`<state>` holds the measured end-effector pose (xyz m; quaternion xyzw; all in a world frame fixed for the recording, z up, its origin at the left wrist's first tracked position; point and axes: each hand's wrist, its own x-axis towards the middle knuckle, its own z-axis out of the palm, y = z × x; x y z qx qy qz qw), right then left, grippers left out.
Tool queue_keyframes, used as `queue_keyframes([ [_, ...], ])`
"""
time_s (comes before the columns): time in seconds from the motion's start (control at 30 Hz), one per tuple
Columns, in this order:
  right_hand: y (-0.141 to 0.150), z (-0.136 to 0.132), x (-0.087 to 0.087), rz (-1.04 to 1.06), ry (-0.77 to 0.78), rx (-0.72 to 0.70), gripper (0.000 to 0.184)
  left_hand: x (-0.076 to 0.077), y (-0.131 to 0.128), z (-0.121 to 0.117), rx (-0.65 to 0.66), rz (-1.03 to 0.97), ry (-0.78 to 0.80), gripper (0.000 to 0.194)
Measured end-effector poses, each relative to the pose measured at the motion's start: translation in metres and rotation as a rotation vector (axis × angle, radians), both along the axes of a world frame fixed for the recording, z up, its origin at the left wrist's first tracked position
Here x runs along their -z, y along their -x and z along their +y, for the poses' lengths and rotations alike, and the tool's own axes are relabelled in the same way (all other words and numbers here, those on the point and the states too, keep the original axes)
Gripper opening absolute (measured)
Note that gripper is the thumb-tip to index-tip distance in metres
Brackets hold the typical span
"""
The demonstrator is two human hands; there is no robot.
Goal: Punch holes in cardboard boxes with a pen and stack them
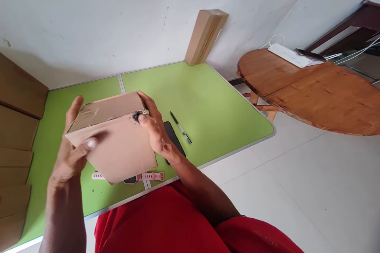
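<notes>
A brown cardboard box (121, 146) is held up above the green table, tilted, between my two hands. My left hand (69, 154) is closed on its left side, thumb on the near face and fingers behind. At the box's upper right corner, beside a dark, torn spot, my right hand (154, 130) grips the edge. Partly under the box lies a pink-strapped smartwatch (151, 176), its middle mostly covered. A black phone (174, 142) rests on the table behind my right wrist, and a pen (181, 127) lies just right of it.
The green folding table (225, 118) meets a white wall. A tall carton (206, 37) stands at its far right corner. Several cardboard boxes (16, 134) line the left edge. To the right is a wooden table (311, 91) bearing a white power strip (289, 55).
</notes>
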<state>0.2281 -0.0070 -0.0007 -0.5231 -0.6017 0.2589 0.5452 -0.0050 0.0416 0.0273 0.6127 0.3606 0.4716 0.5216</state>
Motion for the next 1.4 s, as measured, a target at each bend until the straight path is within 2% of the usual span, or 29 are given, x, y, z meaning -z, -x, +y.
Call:
queue_keyframes([
  [0.1,-0.010,0.001,0.002,0.106,0.000,-0.036,0.071,0.013,-0.018,-0.007,-0.020,-0.047,0.046,0.111],
  [0.23,-0.057,-0.006,-0.007,-0.034,0.055,-0.238,0.072,0.014,-0.032,-0.007,-0.090,-0.136,0.081,0.111],
  [0.3,-0.092,-0.014,-0.004,-0.249,0.078,-0.162,0.062,0.013,-0.033,-0.004,-0.093,-0.161,0.083,0.110],
  [0.37,-0.124,-0.023,0.007,-0.629,0.085,-0.015,0.046,0.015,-0.032,-0.001,-0.094,-0.164,0.068,0.107],
  [0.4,-0.137,-0.028,0.016,-0.847,0.121,0.006,0.047,0.016,-0.030,0.000,-0.094,-0.159,0.052,0.106],
  [0.43,-0.148,-0.033,0.026,-1.048,0.168,-0.016,0.056,0.016,-0.029,0.000,-0.095,-0.151,0.034,0.106],
  [0.5,-0.160,-0.040,0.046,-1.343,0.237,-0.112,0.072,0.017,-0.027,0.001,-0.080,-0.122,0.000,0.107],
  [0.57,-0.163,-0.043,0.063,-1.475,0.216,-0.167,0.071,0.017,-0.025,-0.001,-0.060,-0.079,-0.018,0.104],
  [0.63,-0.164,-0.041,0.074,-1.502,0.158,-0.155,0.059,0.017,-0.023,-0.002,-0.047,-0.045,-0.031,0.101],
  [0.73,-0.169,-0.036,0.078,-1.463,0.112,-0.134,0.046,0.017,-0.022,-0.003,-0.038,-0.031,-0.047,0.100],
  [0.87,-0.190,-0.031,0.074,-1.370,0.054,-0.087,0.039,0.019,-0.021,-0.005,-0.054,-0.023,-0.015,0.099],
  [0.97,-0.197,-0.031,0.062,-1.271,0.020,0.069,0.029,0.019,-0.022,-0.006,-0.076,-0.012,0.012,0.098],
  [1.0,-0.192,-0.031,0.054,-1.150,-0.013,0.147,0.025,0.019,-0.022,-0.006,-0.081,-0.009,0.020,0.098],
  [1.07,-0.167,-0.033,0.034,-0.687,-0.138,0.285,0.017,0.019,-0.021,-0.006,-0.091,-0.010,0.020,0.098],
  [1.1,-0.147,-0.035,0.022,-0.316,-0.228,0.331,0.012,0.020,-0.021,-0.005,-0.096,-0.012,0.014,0.099],
  [1.13,-0.125,-0.037,0.009,-0.034,-0.315,0.310,0.009,0.020,-0.020,-0.004,-0.094,-0.014,0.007,0.100],
  [1.17,-0.102,-0.039,-0.003,0.155,-0.379,0.250,0.008,0.020,-0.020,-0.003,-0.089,-0.014,0.003,0.101],
  [1.23,-0.057,-0.041,-0.021,0.334,-0.495,0.160,0.015,0.020,-0.018,-0.003,-0.064,-0.006,0.002,0.102],
  [1.27,-0.039,-0.042,-0.026,0.342,-0.523,0.133,0.019,0.020,-0.018,-0.003,-0.051,-0.002,0.003,0.103],
  [1.33,-0.014,-0.041,-0.027,0.293,-0.514,0.121,0.022,0.019,-0.018,-0.006,-0.043,0.010,0.002,0.103],
  [1.4,-0.002,-0.039,-0.022,0.238,-0.457,0.158,0.020,0.017,-0.020,-0.009,-0.061,0.019,0.004,0.106],
])
